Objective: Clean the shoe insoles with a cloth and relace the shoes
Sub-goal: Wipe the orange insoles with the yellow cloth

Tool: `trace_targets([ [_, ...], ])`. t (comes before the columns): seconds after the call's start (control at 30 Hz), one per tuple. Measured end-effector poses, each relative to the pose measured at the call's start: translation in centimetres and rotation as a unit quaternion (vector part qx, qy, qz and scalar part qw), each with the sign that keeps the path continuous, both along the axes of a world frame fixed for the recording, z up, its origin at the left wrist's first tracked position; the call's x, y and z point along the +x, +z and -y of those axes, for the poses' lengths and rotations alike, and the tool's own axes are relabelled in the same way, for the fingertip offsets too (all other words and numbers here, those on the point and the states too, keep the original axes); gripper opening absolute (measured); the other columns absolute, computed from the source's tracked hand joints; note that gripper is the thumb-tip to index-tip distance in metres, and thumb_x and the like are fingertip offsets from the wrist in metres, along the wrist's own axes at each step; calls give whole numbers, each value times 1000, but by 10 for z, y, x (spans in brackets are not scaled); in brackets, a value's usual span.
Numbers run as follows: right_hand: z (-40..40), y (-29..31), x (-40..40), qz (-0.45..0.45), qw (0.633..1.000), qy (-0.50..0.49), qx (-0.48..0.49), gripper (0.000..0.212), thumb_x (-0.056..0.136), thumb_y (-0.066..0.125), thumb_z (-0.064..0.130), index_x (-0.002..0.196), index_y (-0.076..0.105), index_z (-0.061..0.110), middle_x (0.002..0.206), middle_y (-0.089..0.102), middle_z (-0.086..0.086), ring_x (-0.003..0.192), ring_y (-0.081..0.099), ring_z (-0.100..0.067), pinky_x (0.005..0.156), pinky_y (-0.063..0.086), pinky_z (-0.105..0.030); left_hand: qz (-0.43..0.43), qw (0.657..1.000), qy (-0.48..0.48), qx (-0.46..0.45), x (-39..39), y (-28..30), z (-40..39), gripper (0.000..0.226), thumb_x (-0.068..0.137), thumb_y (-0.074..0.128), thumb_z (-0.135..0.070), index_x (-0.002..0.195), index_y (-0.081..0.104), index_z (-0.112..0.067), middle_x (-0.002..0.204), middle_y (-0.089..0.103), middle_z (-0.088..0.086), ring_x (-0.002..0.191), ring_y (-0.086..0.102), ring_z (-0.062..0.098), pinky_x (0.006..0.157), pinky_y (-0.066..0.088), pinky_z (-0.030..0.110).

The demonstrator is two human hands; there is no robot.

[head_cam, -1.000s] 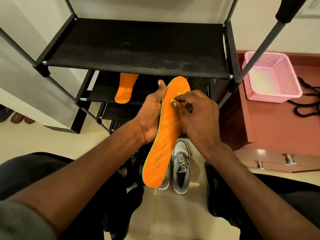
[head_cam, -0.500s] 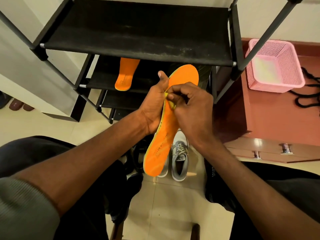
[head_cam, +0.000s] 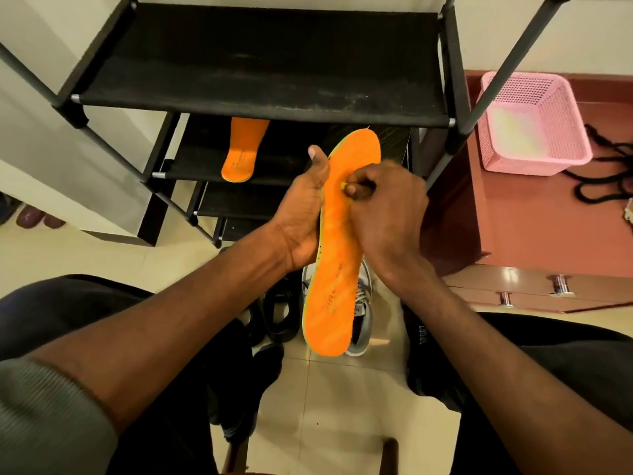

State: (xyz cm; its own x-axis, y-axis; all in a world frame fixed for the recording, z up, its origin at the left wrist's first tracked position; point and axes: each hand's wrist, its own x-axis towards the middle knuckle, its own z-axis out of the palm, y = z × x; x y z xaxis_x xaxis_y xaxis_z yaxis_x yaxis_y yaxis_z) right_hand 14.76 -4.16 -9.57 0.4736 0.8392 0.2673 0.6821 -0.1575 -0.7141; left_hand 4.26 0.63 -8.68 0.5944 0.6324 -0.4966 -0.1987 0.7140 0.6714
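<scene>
The right hand point(head_cam: 387, 214) has slid down from the insole's point(head_cam: 337, 269) toe toward mid-length — its fingers point(head_cam: 356, 188) pinching a yellow cloth point(head_cam: 342, 185). The left hand point(head_cam: 303, 217) still grips the edge — wiping continues, relacing not begun.

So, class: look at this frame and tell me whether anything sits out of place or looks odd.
One thing: the second orange insole lies alone on a lower shelf of the black shoe rack, outside any shoe. The black laces sprawl loose on the red cabinet beside the pink basket.
</scene>
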Motion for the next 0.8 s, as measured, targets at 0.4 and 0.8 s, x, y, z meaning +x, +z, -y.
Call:
trace_targets([
  [0.4, 6, -3, 25, -85, 994, -55, -42, 17, 87, 76, 6, 90, 83, 21, 88, 77, 7, 83, 70, -8, 83, 61, -35, -1, 1000, -14, -15, 3, -1, 2, 78, 101, 27, -72, 137, 60, -12, 135, 60, 24, 125, 56, 36, 105, 47, 55],
  [0.8, -5, -3, 40, -81, 995, -54, -18, 15, 89, 78, 7, 94, 81, 22, 93, 75, 10, 80, 67, 5, 77, 56, -15, -24, 1000, -16, -1, 3, -1, -2, 73, 104, 27, -67, 144, 54, -13, 131, 69, 19, 113, 69, 33, 94, 58, 51],
])
